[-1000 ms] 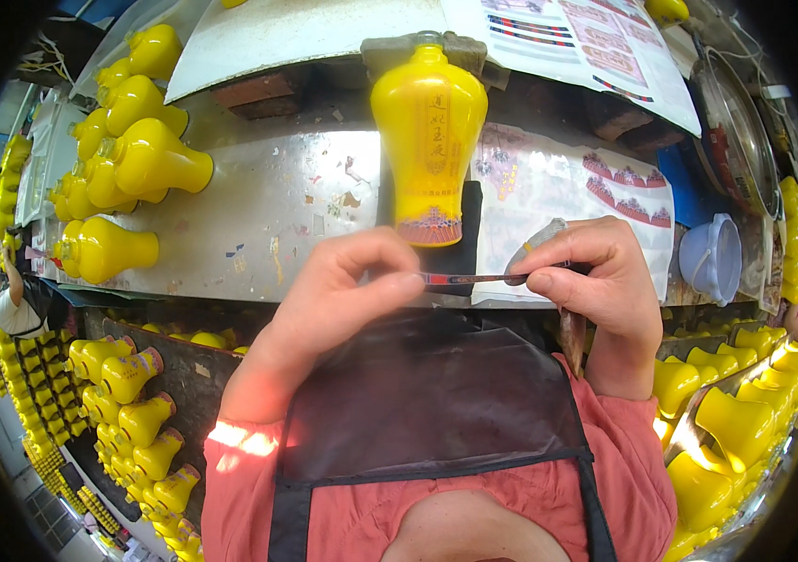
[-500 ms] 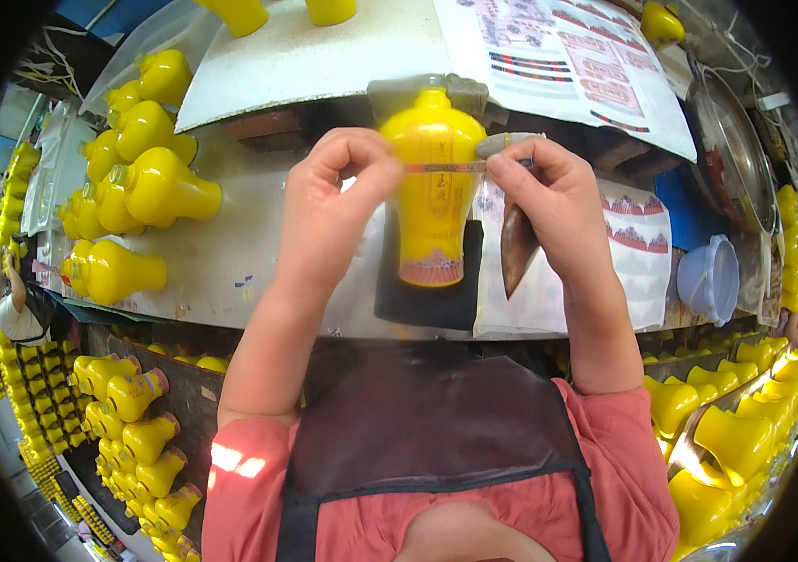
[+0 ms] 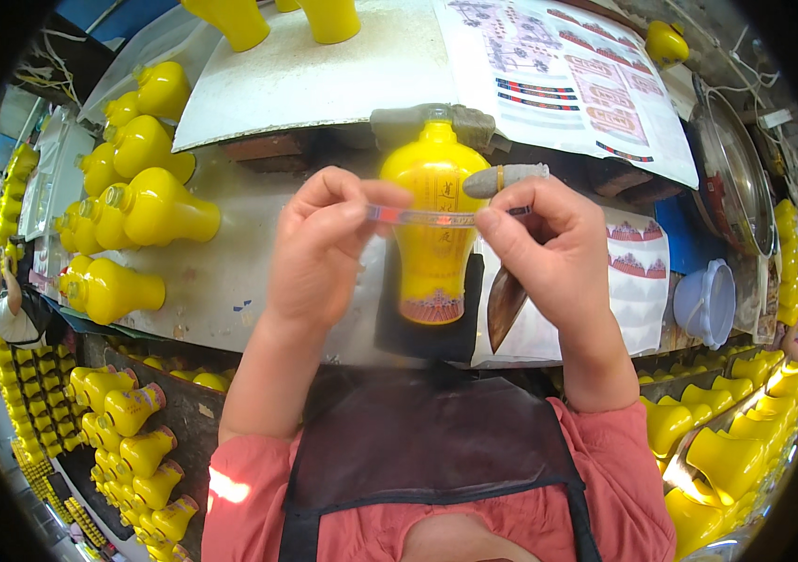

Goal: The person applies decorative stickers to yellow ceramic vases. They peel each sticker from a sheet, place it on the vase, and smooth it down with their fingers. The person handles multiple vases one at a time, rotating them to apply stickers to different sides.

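A thin, patterned decal strip (image 3: pixel 436 218) is stretched level in front of a yellow bottle (image 3: pixel 438 272), which lies with its neck away from me and bears printed lettering and a pink-blue band at its base. My left hand (image 3: pixel 316 253) pinches the strip's left end between thumb and forefinger. The strip's right part is pinched in my right hand (image 3: pixel 553 245). A brown pointed blade-like scraper (image 3: pixel 506 314) sticks out below that hand's palm. Above the right fingers is a grey finger cover (image 3: pixel 502 181) with a yellow band. Beneath the bottle is a black cloth (image 3: pixel 422 339).
Sheets of printed decals (image 3: pixel 567 94) cover the far right of a white board (image 3: pixel 314 84). Several yellow bottles (image 3: pixel 169 208) lie at the left. A pale bucket (image 3: pixel 704 302) stands at right. More yellow bottles (image 3: pixel 146 451) fill racks beside me; a person (image 3: pixel 13 309) is at far left.
The whole scene has shifted lower in the picture. My left fingers have moved slightly left, baring more of the strip, which now crosses the bottle a little lower.
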### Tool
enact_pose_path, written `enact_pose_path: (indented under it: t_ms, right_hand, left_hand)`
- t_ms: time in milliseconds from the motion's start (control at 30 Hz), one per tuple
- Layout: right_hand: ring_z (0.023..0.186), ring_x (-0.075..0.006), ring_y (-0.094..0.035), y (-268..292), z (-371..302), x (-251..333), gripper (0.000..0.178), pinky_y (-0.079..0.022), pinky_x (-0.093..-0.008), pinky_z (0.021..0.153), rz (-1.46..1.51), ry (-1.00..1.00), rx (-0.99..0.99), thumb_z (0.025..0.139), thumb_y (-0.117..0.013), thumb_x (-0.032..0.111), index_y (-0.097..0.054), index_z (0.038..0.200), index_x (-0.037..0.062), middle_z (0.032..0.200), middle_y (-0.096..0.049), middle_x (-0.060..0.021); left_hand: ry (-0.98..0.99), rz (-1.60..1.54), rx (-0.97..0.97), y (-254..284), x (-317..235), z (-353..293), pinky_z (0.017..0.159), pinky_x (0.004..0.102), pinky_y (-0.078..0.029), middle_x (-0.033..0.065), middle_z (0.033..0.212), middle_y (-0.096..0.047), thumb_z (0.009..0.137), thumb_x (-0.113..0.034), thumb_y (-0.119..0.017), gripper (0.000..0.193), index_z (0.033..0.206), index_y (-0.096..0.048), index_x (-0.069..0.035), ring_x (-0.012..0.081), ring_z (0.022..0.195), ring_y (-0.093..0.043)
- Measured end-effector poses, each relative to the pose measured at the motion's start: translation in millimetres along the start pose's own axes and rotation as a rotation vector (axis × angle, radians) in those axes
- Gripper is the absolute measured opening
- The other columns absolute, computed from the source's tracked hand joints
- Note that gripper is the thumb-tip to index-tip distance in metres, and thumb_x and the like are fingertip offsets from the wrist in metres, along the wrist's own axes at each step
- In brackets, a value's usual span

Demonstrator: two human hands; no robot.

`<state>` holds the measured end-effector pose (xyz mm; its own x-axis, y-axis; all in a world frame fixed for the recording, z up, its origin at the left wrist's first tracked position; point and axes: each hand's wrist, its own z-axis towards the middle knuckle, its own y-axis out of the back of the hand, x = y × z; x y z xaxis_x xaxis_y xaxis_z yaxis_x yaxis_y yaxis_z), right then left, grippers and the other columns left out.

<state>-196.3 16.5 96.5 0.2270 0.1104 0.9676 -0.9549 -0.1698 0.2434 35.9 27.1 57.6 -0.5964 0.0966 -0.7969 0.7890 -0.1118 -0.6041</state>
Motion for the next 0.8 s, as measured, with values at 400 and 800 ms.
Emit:
enact_pose_path:
  t_ms: [400, 800]
  right_hand:
    - [0.067, -0.0017, -0.055, 3, 7, -4, 0.015, -0.042, -0.0191, 0.060, -0.075, 0.002, 0.012, 0.090, -0.080, 0.014, -0.074, 0.091, 0.0009, 0.077, -0.065, 0.0032]
    - [0.063, -0.0015, -0.053, 5, 42, -11, 0.022, -0.041, -0.0193, 0.057, -0.012, -0.163, -0.039, 0.094, -0.075, 0.023, -0.073, 0.092, 0.0017, 0.072, -0.065, 0.0030]
  left_hand:
    - [0.127, 0.335, -0.096, -12, -14, 6, 0.069, 0.0198, -0.048, -0.0003, 0.092, -0.071, 0.088, -0.004, -0.078, 0.030, 0.117, -0.072, -0.001, 0.0048, 0.078, -0.062]
    - [0.063, 0.868, -0.119, -8, -20, 54, 0.068, 0.0210, -0.047, -0.0017, 0.085, -0.068, 0.091, -0.013, -0.077, 0.017, 0.101, -0.075, 0.000, 0.0040, 0.075, -0.058]
